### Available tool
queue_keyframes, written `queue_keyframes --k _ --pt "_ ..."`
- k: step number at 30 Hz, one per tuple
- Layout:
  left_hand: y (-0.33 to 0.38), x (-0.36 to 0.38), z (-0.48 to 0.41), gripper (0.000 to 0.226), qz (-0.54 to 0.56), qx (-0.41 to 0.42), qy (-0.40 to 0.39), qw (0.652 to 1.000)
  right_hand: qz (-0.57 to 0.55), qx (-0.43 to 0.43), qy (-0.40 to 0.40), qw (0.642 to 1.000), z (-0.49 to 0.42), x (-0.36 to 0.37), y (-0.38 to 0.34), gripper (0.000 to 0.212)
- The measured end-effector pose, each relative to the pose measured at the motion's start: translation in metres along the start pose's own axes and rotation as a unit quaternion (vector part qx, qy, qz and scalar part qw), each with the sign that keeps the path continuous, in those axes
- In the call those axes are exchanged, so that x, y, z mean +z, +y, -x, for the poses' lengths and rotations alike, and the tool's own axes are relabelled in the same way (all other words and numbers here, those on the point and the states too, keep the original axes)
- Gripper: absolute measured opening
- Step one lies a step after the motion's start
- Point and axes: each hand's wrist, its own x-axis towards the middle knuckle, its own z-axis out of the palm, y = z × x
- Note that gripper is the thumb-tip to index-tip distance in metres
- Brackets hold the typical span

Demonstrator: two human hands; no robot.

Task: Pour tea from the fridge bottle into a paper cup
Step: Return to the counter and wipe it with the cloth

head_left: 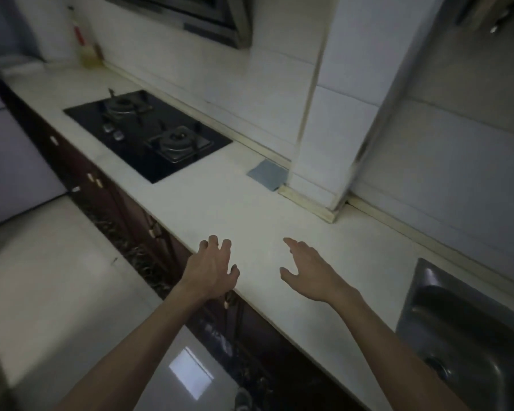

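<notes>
While you reach forward, both bare arms stretch over the pale surface [250, 209].
Left hand [212, 269]: your fingers [213, 241] are curled like a claw and spread, grasping nothing, over the surface's front edge.
Right hand [310, 269]: your fingers are extended and loose, thumb apart, holding nothing.
Surface: smooth, pale, stone-like, long and narrow, with dark cabinet fronts [107, 191] beneath.
Black glass hob [147, 134]: flat, rectangular, two round metal burners, two knobs.
Grey square cloth [268, 174]: one, flat, against the wall's corner.
Steel sink [469, 330]: one, dull metal, at your right.
Bottle with yellowish liquid [85, 47]: one, far corner, blurred.
Tea bottle and paper cup: neither is in view.
</notes>
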Motion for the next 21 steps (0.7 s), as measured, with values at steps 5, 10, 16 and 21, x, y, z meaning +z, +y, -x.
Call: queue_keyframes --k 5,10,16,21 --pt "-0.044 -0.011 -0.013 0.051 0.011 -0.078 0.016 0.997 0.007 -0.082 -0.049 0.995 -0.07 0.011 -0.036 0.067" --pt "-0.083 -0.018 -0.012 0.045 0.031 -0.156 0.03 0.987 0.015 -0.152 -0.104 0.983 -0.125 0.026 -0.074 0.068" --pt "-0.134 -0.022 0.014 0.05 0.024 -0.269 0.036 0.962 0.017 -0.239 -0.154 0.959 -0.164 0.053 -0.128 0.061" --pt "-0.179 -0.027 0.031 0.051 0.024 -0.335 0.041 0.941 0.008 -0.299 -0.187 0.936 -0.188 0.076 -0.182 0.052"
